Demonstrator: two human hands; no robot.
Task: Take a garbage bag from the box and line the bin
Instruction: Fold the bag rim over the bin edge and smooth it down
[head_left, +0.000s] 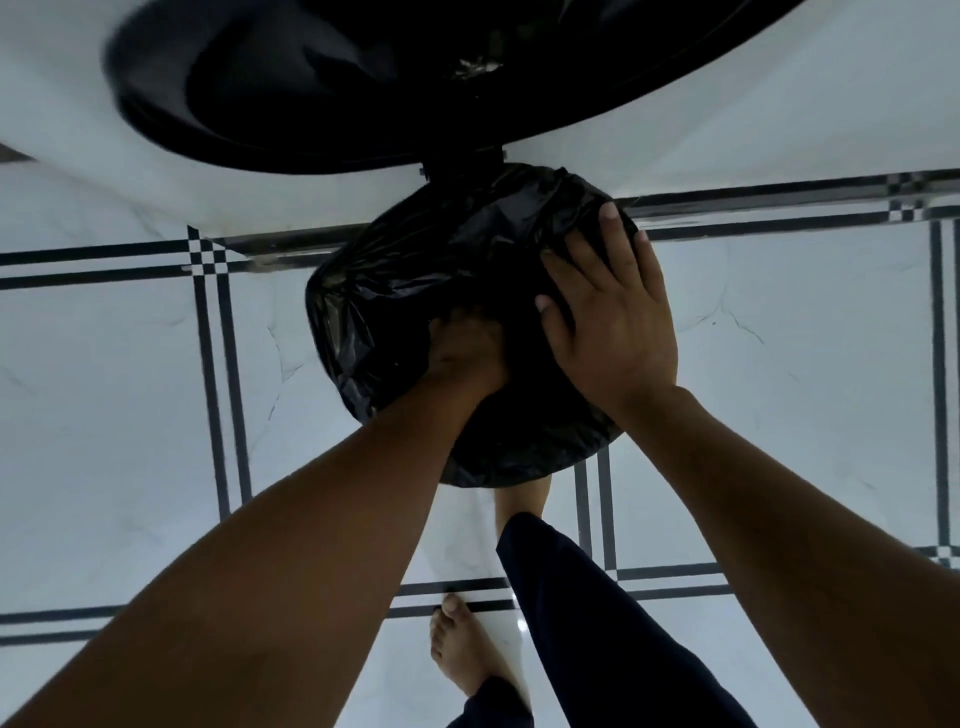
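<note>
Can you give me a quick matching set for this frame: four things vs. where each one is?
Column 1:
1. left hand
2. right hand
3. bin lid
4. bare foot

Column 2:
A. swung open above the bin, at the top of the view
B. flat on the tiled floor, near the bottom
C. pushed down inside the black garbage bag
D. spread flat on the bag at the bin's right rim

Pairs: 1-C, 2-D, 3-A, 4-B
</note>
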